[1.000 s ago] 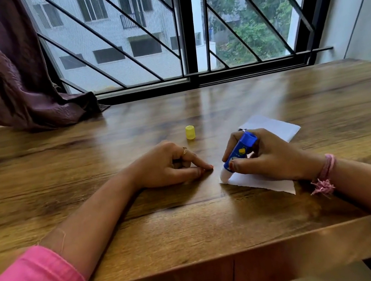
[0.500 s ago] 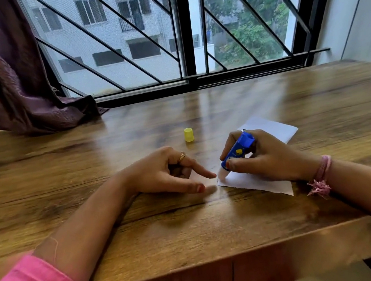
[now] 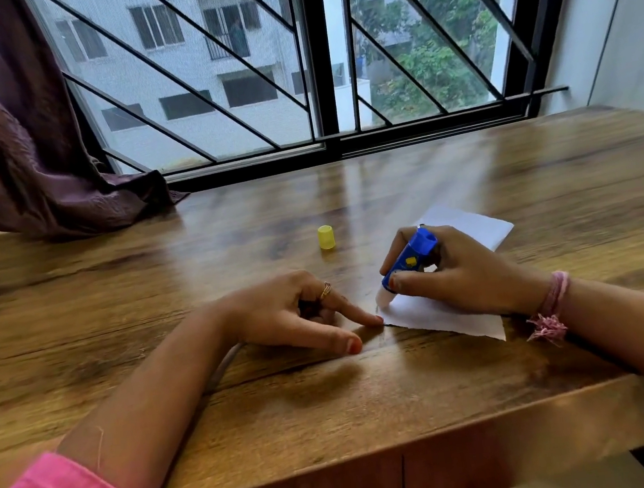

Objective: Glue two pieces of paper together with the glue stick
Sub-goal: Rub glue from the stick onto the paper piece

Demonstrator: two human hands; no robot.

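Observation:
White paper (image 3: 435, 310) lies on the wooden table (image 3: 333, 406) right of centre, mostly under my right hand. My right hand (image 3: 455, 271) grips a blue glue stick (image 3: 410, 256), tilted with its lower end pressed on the paper's left corner. My left hand (image 3: 300, 312) rests on the table beside it, index finger stretched out so its tip touches the paper's left edge, thumb apart. Whether there are two sheets I cannot tell. The stick's yellow cap (image 3: 326, 237) stands alone farther back.
A barred window (image 3: 315, 81) runs along the table's far side. A purple curtain (image 3: 12, 141) hangs at the left and drapes onto the tabletop. The table's front edge (image 3: 382, 465) is close to me. A white wall (image 3: 618, 20) stands at right.
My left hand's fingers have spread, and its index finger has slid right to the paper's left edge. The right hand with the glue stick has stayed on the paper's left corner.

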